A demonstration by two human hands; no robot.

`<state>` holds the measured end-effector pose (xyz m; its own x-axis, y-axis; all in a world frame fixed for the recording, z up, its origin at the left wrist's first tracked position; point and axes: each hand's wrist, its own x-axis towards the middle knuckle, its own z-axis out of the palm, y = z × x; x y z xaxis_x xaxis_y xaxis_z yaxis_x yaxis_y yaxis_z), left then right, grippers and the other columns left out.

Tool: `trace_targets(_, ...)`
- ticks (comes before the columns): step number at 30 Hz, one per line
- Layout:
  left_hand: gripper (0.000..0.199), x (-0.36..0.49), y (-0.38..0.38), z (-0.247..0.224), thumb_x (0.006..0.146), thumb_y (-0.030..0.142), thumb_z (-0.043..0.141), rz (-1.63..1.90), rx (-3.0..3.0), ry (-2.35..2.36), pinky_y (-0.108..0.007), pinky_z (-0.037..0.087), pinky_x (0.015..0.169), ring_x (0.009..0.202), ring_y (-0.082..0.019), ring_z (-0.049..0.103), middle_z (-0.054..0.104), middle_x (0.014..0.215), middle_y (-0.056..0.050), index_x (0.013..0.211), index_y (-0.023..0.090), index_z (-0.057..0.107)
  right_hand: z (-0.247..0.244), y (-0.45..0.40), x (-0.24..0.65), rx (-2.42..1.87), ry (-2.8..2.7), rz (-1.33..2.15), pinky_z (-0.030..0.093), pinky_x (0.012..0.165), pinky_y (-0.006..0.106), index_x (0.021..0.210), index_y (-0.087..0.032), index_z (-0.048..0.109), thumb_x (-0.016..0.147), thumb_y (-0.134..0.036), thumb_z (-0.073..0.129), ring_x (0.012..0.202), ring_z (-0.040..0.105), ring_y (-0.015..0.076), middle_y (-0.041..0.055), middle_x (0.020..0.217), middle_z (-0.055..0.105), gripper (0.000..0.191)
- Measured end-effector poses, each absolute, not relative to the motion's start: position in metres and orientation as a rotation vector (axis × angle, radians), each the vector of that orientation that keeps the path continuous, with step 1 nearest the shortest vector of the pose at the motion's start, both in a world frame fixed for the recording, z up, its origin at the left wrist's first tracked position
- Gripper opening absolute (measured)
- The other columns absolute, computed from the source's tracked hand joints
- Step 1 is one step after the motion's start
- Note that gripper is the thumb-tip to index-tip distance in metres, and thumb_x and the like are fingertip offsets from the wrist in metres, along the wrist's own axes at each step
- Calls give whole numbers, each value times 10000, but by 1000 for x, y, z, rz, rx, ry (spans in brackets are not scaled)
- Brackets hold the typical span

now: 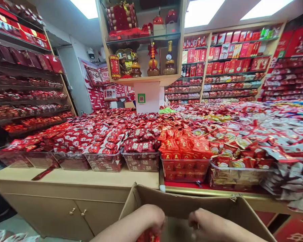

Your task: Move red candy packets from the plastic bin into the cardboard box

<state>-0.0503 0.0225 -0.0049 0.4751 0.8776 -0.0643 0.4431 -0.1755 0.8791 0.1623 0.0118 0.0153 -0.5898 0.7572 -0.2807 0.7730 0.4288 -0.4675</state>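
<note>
Left hand (155,216) is being held low in box (181,201), seemingly to reach packets (149,237), grip hidden | right hand (203,218) is being held opposite, fingers (192,220) curled, pinch unclear

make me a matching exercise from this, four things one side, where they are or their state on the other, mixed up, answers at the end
1. left hand
2. cardboard box
3. qr code
4. door knobs

A. on the white pillar
B. on closed doors under the pale counter
C. open at the top
D. by red packets at the bottom edge of the picture

Pairs: 1-D, 2-C, 3-A, 4-B
</note>
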Motion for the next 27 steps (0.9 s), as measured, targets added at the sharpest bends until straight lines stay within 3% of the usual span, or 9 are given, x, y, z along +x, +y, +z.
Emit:
trace_targets(2, 243, -49, 25, 32, 347, 21, 624, 479, 1885, 1077, -283, 310, 399, 257, -84, 289, 395, 259, 92, 304, 244, 539, 27, 9, 159, 1362, 2649, -1253, 435, 620, 266, 936, -169, 619, 603, -302, 654, 752, 592, 204, 60, 845, 658, 360)
trace_targets(5, 175, -41, 29, 82, 480, 110, 631, 540, 1930, 1041, -227, 314, 422, 409, -106, 440, 538, 453, 72, 597, 238, 659, 48, 8, 150, 1214, 2647, -1852, 416, 591, 221, 903, -159, 574, 672, -447, 615, 683, 549, 137, 14, 772, 600, 372)
trace_targets(7, 204, -34, 34, 100, 607, 166, 585, 713, 1897, 1035, -218, 364, 509, 555, -113, 502, 584, 618, 46, 796, 219, 642, 60, 12, 145, 1237, 2645, -2159, 405, 556, 216, 837, -151, 552, 717, -498, 560, 617, 516, 110, -8, 700, 549, 367)
trace_targets(10, 225, -29, 42, 100, 744, 269, 512, 967, 1770, 1049, -220, 383, 614, 670, -109, 496, 555, 741, 18, 946, 177, 548, 70, 25, 140, 1378, 2636, -2456, 409, 527, 223, 839, -153, 529, 684, -519, 596, 572, 487, 96, -25, 658, 517, 403)
trace_targets(14, 347, -35, 46, 75, 765, 379, 516, 952, 1633, 957, -243, 413, 636, 678, -118, 514, 574, 764, -13, 1014, 138, 511, 67, 37, 139, 1486, 2568, -2591, 419, 489, 220, 841, -151, 532, 676, -516, 608, 556, 495, 94, -17, 656, 547, 407)
trace_targets(18, 394, -38, 44, 62, 644, 319, 689, 880, 1577, 899, -251, 415, 666, 695, -123, 534, 612, 764, -22, 967, 127, 569, 61, 42, 138, 1505, 2530, -2619, 426, 464, 208, 825, -139, 542, 682, -497, 613, 579, 525, 102, -1, 674, 571, 393)
trace_targets(27, 375, -30, 46, 56, 670, 311, 667, 901, 1457, 938, -260, 424, 661, 693, -133, 571, 660, 773, -44, 979, 113, 588, 50, 46, 140, 1509, 2610, -2579, 422, 421, 201, 834, -136, 604, 724, -477, 577, 528, 466, 81, 2, 682, 560, 359)
